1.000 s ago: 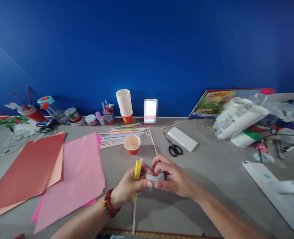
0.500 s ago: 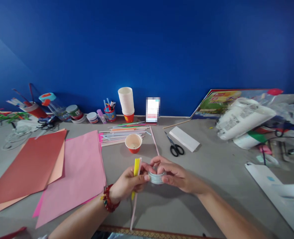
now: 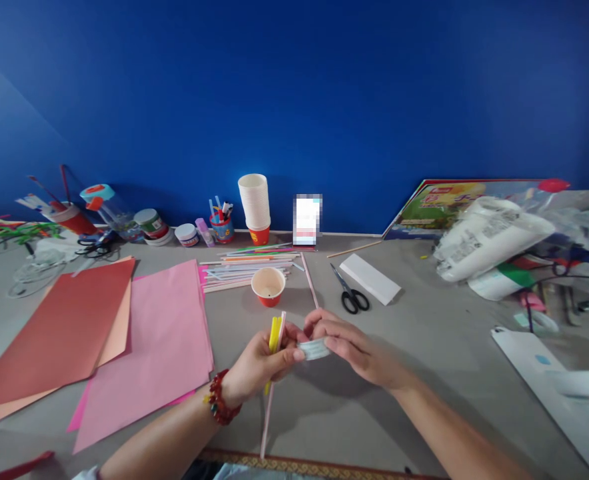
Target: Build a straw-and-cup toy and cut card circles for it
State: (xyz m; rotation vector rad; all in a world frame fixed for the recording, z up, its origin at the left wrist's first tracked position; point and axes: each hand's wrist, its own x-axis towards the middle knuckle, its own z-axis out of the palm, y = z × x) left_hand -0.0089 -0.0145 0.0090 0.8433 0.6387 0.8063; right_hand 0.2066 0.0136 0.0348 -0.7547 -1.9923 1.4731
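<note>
Near the table's front middle, my left hand (image 3: 269, 357) is closed around yellow strips (image 3: 275, 331) and a long pale pink straw (image 3: 268, 420) that hangs down toward the table edge. Its thumb and fingers also pinch the left side of a roll of whitish tape (image 3: 314, 349). My right hand (image 3: 349, 343) grips the right side of that roll, fingers bent over its top. Just beyond the hands stands a paper cup (image 3: 268, 287) with a red base. Black-handled scissors (image 3: 353, 300) lie to the right, beside a folded white paper (image 3: 370, 279).
Pink sheets (image 3: 159, 347) and red sheets (image 3: 69, 327) cover the left side. Behind the cup are many straws (image 3: 247, 270) and stacked white cups (image 3: 254, 202). A wrapped white bundle (image 3: 494, 237) and a white board (image 3: 539, 380) are at the right.
The tape roll has tipped so its side faces me more and its opening no longer shows. My right fingers have shifted up slightly on it; my left hand keeps its hold.
</note>
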